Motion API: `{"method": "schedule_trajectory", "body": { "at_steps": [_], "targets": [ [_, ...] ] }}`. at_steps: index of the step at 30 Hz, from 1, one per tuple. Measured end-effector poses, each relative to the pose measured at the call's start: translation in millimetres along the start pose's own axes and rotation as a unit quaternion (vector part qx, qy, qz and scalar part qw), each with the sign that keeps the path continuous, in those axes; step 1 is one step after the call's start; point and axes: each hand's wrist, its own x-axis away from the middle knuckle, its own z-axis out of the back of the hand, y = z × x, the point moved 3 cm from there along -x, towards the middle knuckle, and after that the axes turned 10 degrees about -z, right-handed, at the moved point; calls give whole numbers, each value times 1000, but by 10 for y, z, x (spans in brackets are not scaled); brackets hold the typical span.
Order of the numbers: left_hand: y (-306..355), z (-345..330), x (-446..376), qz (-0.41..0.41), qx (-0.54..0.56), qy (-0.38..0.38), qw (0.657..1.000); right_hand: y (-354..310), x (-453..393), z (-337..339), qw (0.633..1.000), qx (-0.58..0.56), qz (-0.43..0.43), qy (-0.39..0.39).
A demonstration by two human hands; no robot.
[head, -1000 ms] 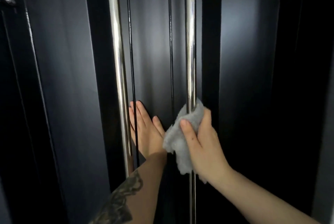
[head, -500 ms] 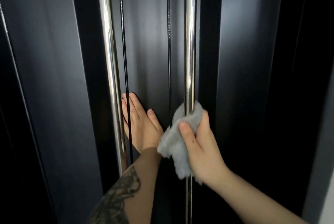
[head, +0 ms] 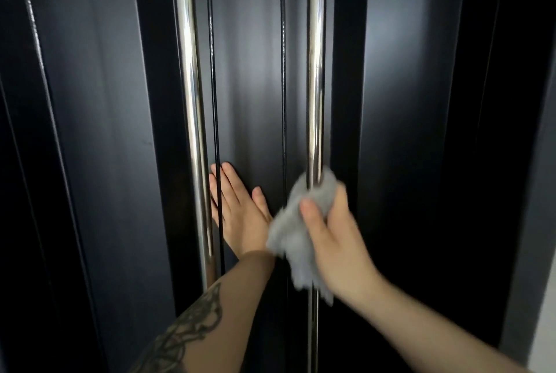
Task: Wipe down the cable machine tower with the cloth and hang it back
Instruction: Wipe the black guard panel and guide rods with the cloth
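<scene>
Cloth, soft, light, bunched: right hand clenches it round right chrome rail, frame centre. Left hand flat, fingers released, on panel.

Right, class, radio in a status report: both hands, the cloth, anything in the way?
Right hand grips grey fluffy cloth round right chrome guide rod. Left hand flat on dark panel. Thin black cable crosses left fingers.

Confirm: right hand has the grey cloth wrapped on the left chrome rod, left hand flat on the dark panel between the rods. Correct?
Not quite. In the head view the right hand grips the grey cloth around the right chrome rod, not the left chrome rod. The rest holds: the left hand lies flat on the dark panel between the rods.
</scene>
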Motion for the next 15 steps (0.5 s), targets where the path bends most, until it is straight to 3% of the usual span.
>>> {"method": "schedule_trajectory", "body": {
  "at_steps": [5, 11, 15],
  "targets": [
    [13, 0, 73, -8, 15, -19, 1000, -763, -629, 38, 992, 62, 107, 33],
    [19, 17, 111, -24, -23, -15, 999, -181, -64, -108, 998, 9, 51, 30],
    [17, 13, 132, -28, -17, -18, 999, -444, -318, -15, 995, 46, 71, 45]
  ]
}}
